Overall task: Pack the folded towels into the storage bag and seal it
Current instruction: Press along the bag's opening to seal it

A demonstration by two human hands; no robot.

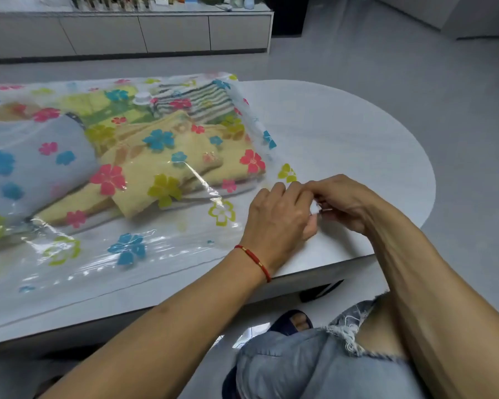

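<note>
Head view: the storage bag (pixel 133 249), towels (pixel 167 156) already inside, lies left of centre on the table (pixel 357 133). Both hands, left hand (pixel 274 217) and right hand (pixel 340 203), pinch a small white clip (pixel 315 208) at the bag's right corner. Best to seat it squarely, then slide steadily along the seal.

The clear storage bag (pixel 144 254) is printed with pink, blue and yellow-green flowers. Inside it show a yellow towel (pixel 156 168) at centre, a pale blue towel (pixel 35 168) at left and a grey-and-white striped towel (pixel 196 102) toward the top. The counter (pixel 343 133) is white, a red cord bracelet (pixel 255 262) circles the left wrist, and faded blue denim (pixel 294 367) fills the lower right.
</note>
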